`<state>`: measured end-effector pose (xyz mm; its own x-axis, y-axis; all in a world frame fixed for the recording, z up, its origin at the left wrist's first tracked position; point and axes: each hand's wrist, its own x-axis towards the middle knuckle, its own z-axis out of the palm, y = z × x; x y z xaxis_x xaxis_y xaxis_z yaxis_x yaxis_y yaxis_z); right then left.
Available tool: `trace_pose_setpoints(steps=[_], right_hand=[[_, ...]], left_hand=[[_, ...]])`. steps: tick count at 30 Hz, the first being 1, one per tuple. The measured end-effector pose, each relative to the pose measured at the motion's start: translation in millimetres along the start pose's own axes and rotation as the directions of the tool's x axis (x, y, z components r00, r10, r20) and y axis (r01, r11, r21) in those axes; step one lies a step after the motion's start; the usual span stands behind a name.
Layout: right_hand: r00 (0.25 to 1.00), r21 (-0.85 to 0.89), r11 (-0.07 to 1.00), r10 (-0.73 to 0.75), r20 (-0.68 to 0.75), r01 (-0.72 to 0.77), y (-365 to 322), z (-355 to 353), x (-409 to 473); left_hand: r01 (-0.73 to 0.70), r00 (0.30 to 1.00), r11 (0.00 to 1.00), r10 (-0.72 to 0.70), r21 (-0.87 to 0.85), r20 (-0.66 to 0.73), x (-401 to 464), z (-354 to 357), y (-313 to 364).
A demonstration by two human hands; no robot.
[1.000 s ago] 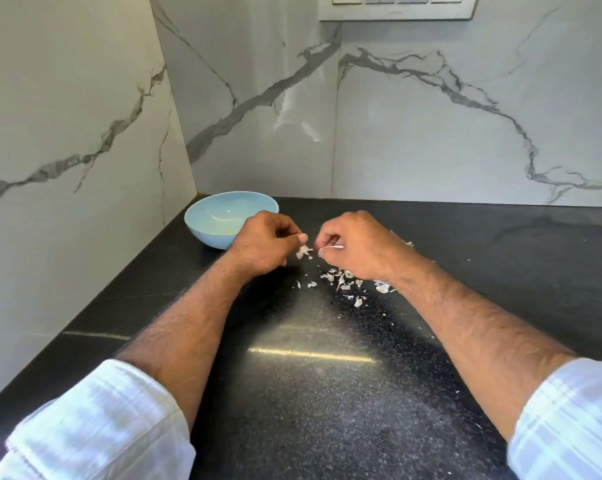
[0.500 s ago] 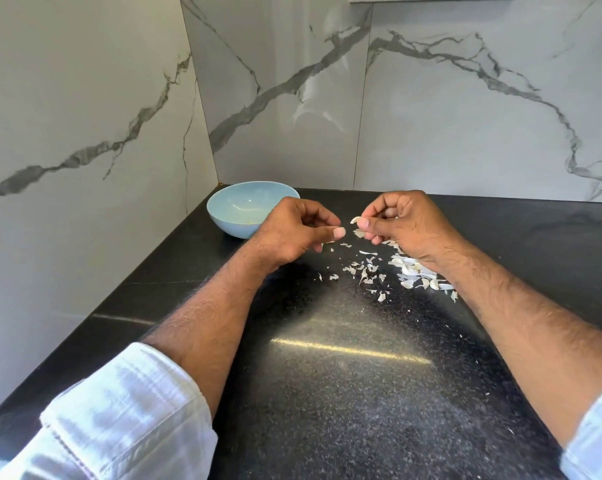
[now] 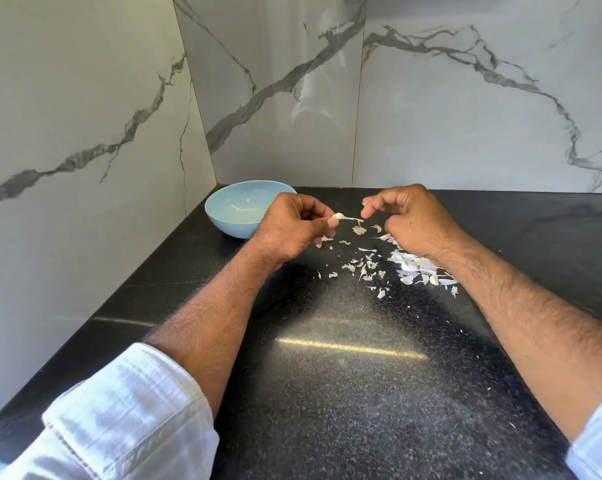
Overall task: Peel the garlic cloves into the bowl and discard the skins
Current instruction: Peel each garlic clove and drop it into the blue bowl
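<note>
Blue bowl was seen in the back-left corner of the black counter, upright; contents too faint to be identified. Just right of the bowl, a garlic clove was pinched between thumb and fingertips of the left hand, held above the counter. A thin skin strip was stretched from the clove toward the right hand; its fingers were curled, the strip's end apparently pinched at their tips. Further right of the bowl, loose skins were scattered on the counter, partly under the right wrist.
</note>
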<state>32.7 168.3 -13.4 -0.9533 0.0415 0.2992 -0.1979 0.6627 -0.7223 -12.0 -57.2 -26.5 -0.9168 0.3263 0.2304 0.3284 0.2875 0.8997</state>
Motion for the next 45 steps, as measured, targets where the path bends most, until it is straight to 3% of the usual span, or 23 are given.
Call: trace_pose_setpoints(steps=[5, 11, 16, 19, 23, 25, 28, 31, 32, 36, 40, 41, 44, 45], right_hand=[[0.985, 0.087, 0.982, -0.172, 0.034, 0.168, -11.1, 6.2, -8.8], [0.979, 0.082, 0.978, -0.183, -0.093, 0.191, -10.7, 17.7, -8.2], [0.968, -0.185, 0.951, -0.249, 0.01, 0.247, -4.9, 28.3, -7.6], [0.929, -0.329, 0.875, -0.371, 0.02, 0.356, -12.6, 29.0, -5.7], [0.908, -0.437, 0.81, -0.26, 0.33, 0.39, -8.4, 35.4, -9.2], [0.902, -0.445, 0.792, -0.303, 0.309, 0.419, -11.3, 29.6, -5.8], [0.897, -0.385, 0.811, -0.421, 0.137, 0.439, -20.5, 24.5, -4.5], [0.894, -0.42, 0.808, -0.271, 0.356, 0.412, -17.1, 34.8, -9.9], [0.893, -0.419, 0.811, -0.26, 0.367, 0.409, -16.0, 34.4, -9.6], [0.883, -0.4, 0.789, -0.439, 0.164, 0.467, -28.7, 28.3, -7.9], [0.871, -0.474, 0.762, -0.236, 0.431, 0.441, -27.2, 39.4, -14.7], [0.876, -0.474, 0.766, -0.236, 0.421, 0.434, -28.3, 37.8, -12.3], [0.892, -0.415, 0.79, -0.416, 0.176, 0.451, -31.5, 32.4, -7.0], [0.891, -0.401, 0.796, -0.424, 0.165, 0.453, -31.9, 33.2, -7.0]], left_hand=[[-0.012, 0.999, 1.0, 0.011, 0.017, 0.05, -2.6, -2.3, 0.6], [0.048, 0.996, 0.997, -0.053, 0.064, 0.068, -6.2, -4.8, 5.6], [0.14, 0.99, 0.901, -0.136, 0.412, -0.038, -4.0, -20.5, 5.6], [0.138, 0.99, 0.854, -0.136, 0.502, -0.042, -3.8, -24.0, 6.5], [0.138, 0.989, 0.842, -0.142, 0.522, -0.032, -3.5, -21.9, 5.9], [0.139, 0.989, 0.843, -0.148, 0.519, -0.024, -3.4, -21.4, 5.1], [0.148, 0.987, 0.843, -0.162, 0.516, -0.019, -3.0, -21.8, 4.8], [0.152, 0.986, 0.845, -0.165, 0.513, -0.019, -2.6, -21.0, 5.4], [0.155, 0.986, 0.845, -0.168, 0.512, -0.021, -2.7, -21.1, 5.3], [0.162, 0.984, 0.843, -0.18, 0.512, -0.014, -1.5, -22.6, 4.8], [0.148, 0.986, 0.846, -0.164, 0.512, -0.015, -0.8, -22.0, 5.1], [0.141, 0.988, 0.848, -0.154, 0.511, -0.017, -1.3, -22.4, 4.0], [0.127, 0.99, 0.844, -0.141, 0.521, -0.013, -1.6, -23.0, 1.5], [0.124, 0.99, 0.846, -0.139, 0.518, -0.01, -0.9, -23.0, 1.5]])
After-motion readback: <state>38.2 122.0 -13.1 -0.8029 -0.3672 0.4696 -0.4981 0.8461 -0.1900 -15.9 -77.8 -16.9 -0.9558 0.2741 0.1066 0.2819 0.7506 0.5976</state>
